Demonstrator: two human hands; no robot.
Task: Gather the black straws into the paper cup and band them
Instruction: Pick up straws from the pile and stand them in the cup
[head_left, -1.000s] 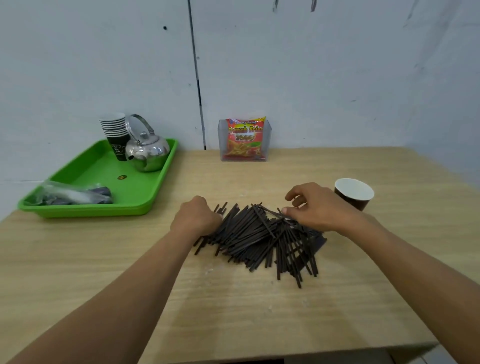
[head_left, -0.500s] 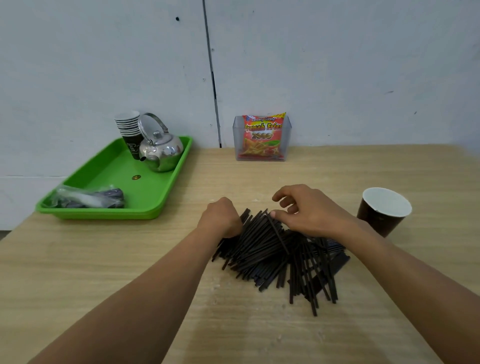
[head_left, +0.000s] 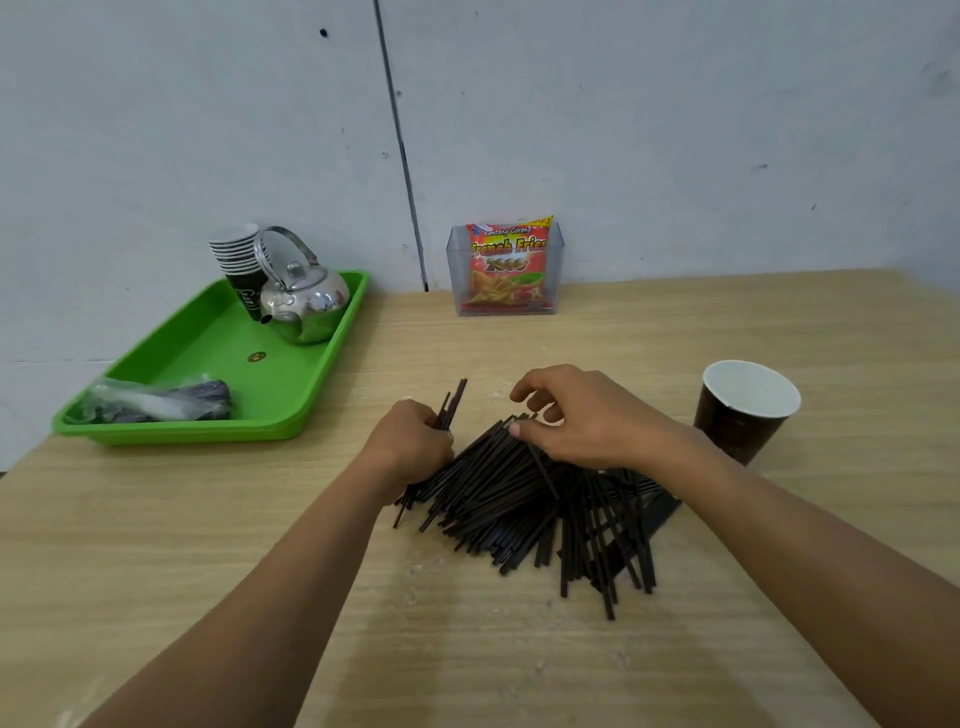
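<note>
A loose pile of black straws lies on the wooden table in front of me. My left hand is closed around a few straws at the pile's left edge; their tips stick up past my fingers. My right hand rests on top of the pile, thumb and fingers pinching at straws near its far end. A dark paper cup with a white inside stands upright and empty to the right of the pile, just beyond my right wrist.
A green tray at the left holds a steel kettle, a stack of paper cups and a plastic bag. A clear holder with a snack packet stands against the wall.
My left hand has closed on a few straws and tilted them up. My right hand stays on the pile, fingers shifted slightly. The camera view has moved.
</note>
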